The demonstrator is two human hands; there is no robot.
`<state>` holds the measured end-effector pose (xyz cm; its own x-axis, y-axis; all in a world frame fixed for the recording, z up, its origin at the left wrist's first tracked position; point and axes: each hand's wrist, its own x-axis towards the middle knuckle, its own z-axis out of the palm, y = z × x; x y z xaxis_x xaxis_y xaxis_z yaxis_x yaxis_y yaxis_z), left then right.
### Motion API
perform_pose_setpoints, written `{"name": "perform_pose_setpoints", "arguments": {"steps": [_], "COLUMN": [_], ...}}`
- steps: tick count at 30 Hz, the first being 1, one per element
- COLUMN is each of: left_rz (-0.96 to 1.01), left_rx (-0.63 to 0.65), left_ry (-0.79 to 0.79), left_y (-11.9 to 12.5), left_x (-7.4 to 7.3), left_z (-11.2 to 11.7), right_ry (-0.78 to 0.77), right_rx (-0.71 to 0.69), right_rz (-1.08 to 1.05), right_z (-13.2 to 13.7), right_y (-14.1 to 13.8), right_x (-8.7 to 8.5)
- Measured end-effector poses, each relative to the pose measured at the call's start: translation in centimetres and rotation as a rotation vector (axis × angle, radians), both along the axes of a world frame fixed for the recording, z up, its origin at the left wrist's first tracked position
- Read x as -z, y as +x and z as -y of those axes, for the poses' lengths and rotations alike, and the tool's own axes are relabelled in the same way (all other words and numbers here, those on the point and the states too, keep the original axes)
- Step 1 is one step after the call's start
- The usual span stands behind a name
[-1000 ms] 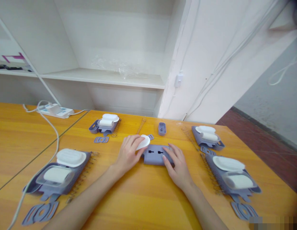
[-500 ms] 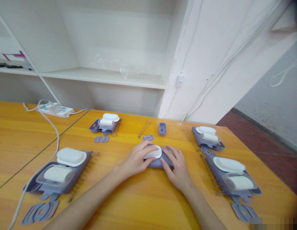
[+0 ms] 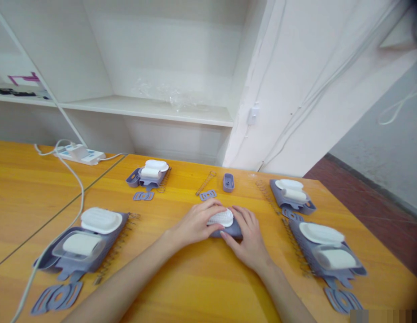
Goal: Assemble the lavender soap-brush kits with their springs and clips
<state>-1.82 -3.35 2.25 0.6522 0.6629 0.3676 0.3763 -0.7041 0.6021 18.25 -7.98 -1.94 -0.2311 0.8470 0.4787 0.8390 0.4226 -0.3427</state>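
In the middle of the table, my left hand (image 3: pixel 201 220) curls its fingers and thumb around a white oval ridged piece (image 3: pixel 222 218). That piece rests on a grey-purple plastic base (image 3: pixel 232 231) lying flat. My right hand (image 3: pixel 247 235) grips the base's right side, fingers over its far edge and thumb along the near edge. Much of the base is hidden under both hands. Just beyond them lie a flat grey-purple slotted piece (image 3: pixel 207 195), a thin coiled wire piece (image 3: pixel 206 183) and a small grey-purple box (image 3: pixel 228 182).
Similar grey-purple sets with white pieces stand at the near left (image 3: pixel 90 242), far left (image 3: pixel 149 173), far right (image 3: pixel 292 195) and near right (image 3: pixel 326 251). A power strip (image 3: pixel 80 154) with a white cable (image 3: pixel 81 193) lies at the left. Shelving (image 3: pixel 144 107) rises behind the table.
My left hand has shifted slightly right with the white oval piece, which now sits closer to the right hand over the base. The right hand has barely moved.
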Motion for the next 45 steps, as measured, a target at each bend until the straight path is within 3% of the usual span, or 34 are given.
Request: {"name": "perform_pose_setpoints", "arguments": {"steps": [10, 17, 20, 27, 33, 40, 45], "left_rz": [-0.076, -0.005, 0.039, 0.017, -0.027, -0.106, -0.068], "left_rx": [-0.017, 0.003, -0.090, -0.479, -0.523, -0.649, -0.626], "left_ry": [-0.009, -0.043, -0.007, -0.002, 0.078, 0.262, 0.280], "left_y": [-0.9, -1.0, -1.2, -1.6, -1.2, -1.1, -1.4], "left_x": [-0.7, -0.3, 0.6, 3.2, 4.5, 4.6, 4.5], "left_z": [-0.1, 0.1, 0.2, 0.8, 2.2, 3.0, 2.9], "right_ry": [-0.036, -0.031, -0.030, -0.064, -0.053, -0.147, -0.162], "right_rx": [-0.011, -0.017, -0.021, -0.022, -0.008, -0.032, -0.034], "right_rz": [0.017, -0.007, -0.015, 0.005, -0.042, -0.129, -0.127], "right_z": [0.0, -0.1, 0.0, 0.2, 0.1, 0.1, 0.1], "right_y": [-0.1, -0.3, -0.2, -0.4, -0.4, -0.4, -0.3], "right_x": [0.0, -0.1, -0.3, -0.6, -0.1, 0.3, 0.2]}}
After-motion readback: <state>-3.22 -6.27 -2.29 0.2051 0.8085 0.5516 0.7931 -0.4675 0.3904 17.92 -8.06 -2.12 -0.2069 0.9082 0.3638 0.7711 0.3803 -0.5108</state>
